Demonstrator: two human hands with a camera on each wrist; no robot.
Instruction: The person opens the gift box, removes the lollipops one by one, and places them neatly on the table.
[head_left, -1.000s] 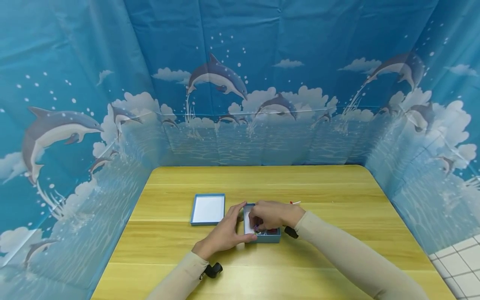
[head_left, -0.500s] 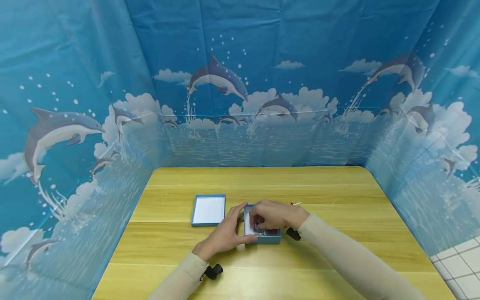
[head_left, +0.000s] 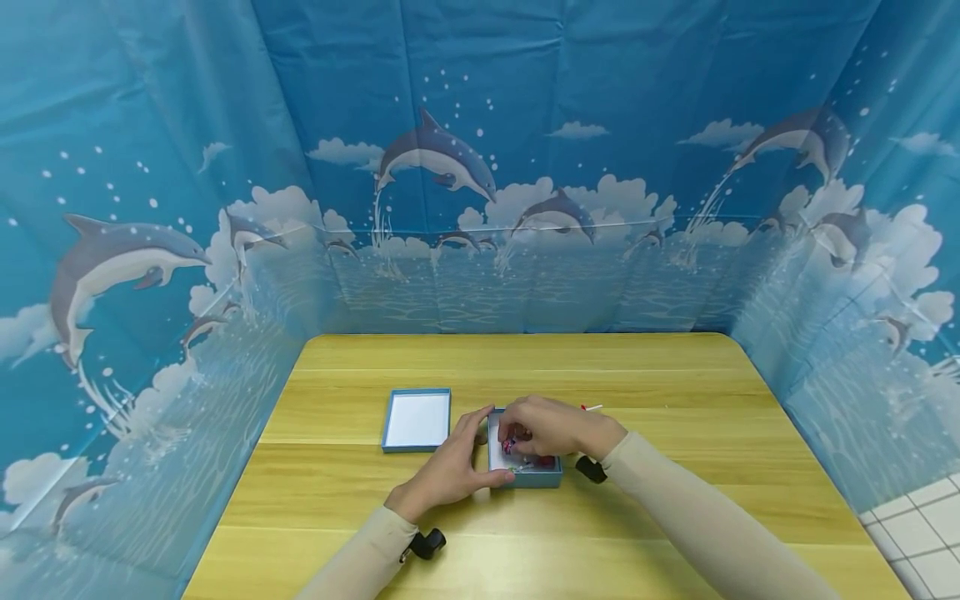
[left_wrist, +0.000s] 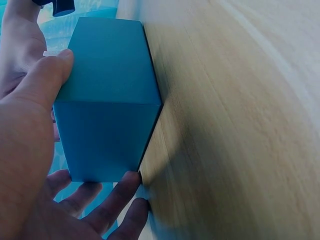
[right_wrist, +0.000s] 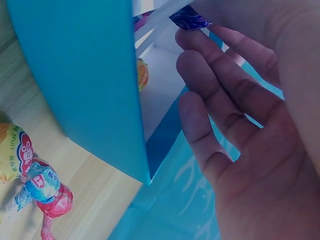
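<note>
A small blue open box (head_left: 534, 475) sits on the wooden table (head_left: 675, 392). My left hand (head_left: 459, 465) grips the box's left end, thumb on the near wall and fingers on the far side. The left wrist view shows the same box (left_wrist: 107, 100) between thumb (left_wrist: 42, 82) and fingers (left_wrist: 117, 202). My right hand (head_left: 546, 427) hovers over the box and pinches a purple-wrapped lollipop (head_left: 510, 445) at its fingertips. In the right wrist view that lollipop (right_wrist: 189, 19) is at the top by my right hand's fingers (right_wrist: 220, 100), above the box wall (right_wrist: 85, 80). More sweets lie inside the box.
The box's lid (head_left: 416, 419) lies upside down left of the box. A lollipop stick (head_left: 591, 407) pokes out behind my right hand. Several wrapped lollipops (right_wrist: 42, 187) lie on the table beside the box. Blue dolphin-print sheets wall in the table on three sides.
My right hand has risen slightly above the box, carrying the purple lollipop up with it. The left hand and the box stay put.
</note>
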